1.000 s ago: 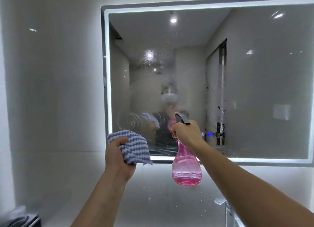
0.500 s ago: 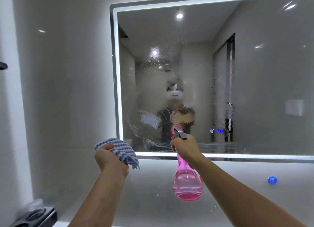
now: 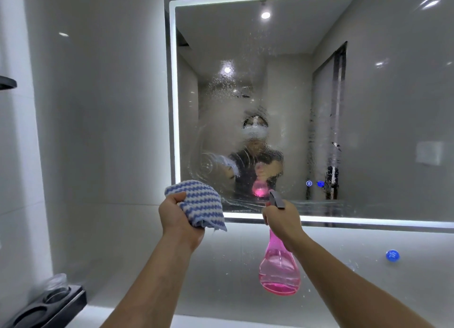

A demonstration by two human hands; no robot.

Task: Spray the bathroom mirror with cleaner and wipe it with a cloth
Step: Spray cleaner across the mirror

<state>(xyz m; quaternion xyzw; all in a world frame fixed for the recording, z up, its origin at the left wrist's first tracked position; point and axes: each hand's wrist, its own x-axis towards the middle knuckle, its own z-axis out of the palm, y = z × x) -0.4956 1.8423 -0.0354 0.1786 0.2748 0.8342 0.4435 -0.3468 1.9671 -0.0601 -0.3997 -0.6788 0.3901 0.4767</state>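
My left hand (image 3: 180, 218) has its fingers (image 3: 175, 198) curled tight around a bunched blue-and-white striped cloth (image 3: 200, 206), held up just in front of the mirror's lower left corner. My right hand (image 3: 282, 220) wraps its fingers around the neck of a pink spray bottle (image 3: 279, 272), whose grey nozzle (image 3: 277, 200) points at the glass. The mirror (image 3: 368, 106), lit along its edge, carries droplets and smeared swirls across its left middle. A black holder (image 3: 46, 308) sits at lower left on the counter (image 3: 137, 313).
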